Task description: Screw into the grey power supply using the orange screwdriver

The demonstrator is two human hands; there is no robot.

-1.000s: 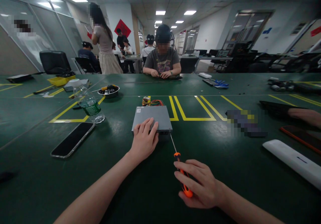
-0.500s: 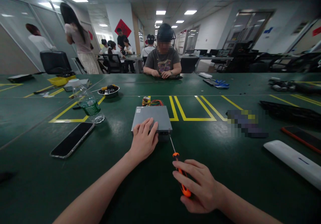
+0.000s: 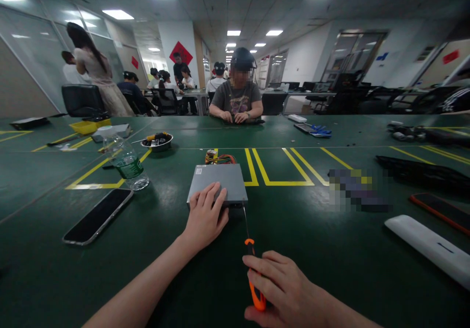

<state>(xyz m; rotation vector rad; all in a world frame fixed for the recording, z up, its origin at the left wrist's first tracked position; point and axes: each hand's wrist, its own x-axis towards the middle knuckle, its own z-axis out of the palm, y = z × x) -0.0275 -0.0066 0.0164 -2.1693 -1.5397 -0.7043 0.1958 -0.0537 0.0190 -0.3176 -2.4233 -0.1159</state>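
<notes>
A grey metal box (image 3: 220, 178) lies flat on the green table (image 3: 312, 249), with a bundle of coloured wires (image 3: 220, 157) behind it. My left hand (image 3: 207, 215) rests on the box's top and near edge, fingers spread, touching it without wrapping round it. An orange and black screwdriver (image 3: 253, 274) is held between the thumb and fingers of my right hand (image 3: 273, 284). Its thin shaft points away from me, with the tip at the box's near right corner. Whether the tip sits in a screw is too small to tell.
To the left are a phone (image 3: 98, 216), a tilted plastic bottle (image 3: 128, 164) and a metal bowl of tools (image 3: 157, 143). A white bar-shaped object (image 3: 429, 247) and dark items lie right. Across the table sits a person (image 3: 237, 93).
The view has tilted up slightly. My right hand and the screwdriver have swung a little left, so the handle is more upright in the picture. My left hand stays on the box.
</notes>
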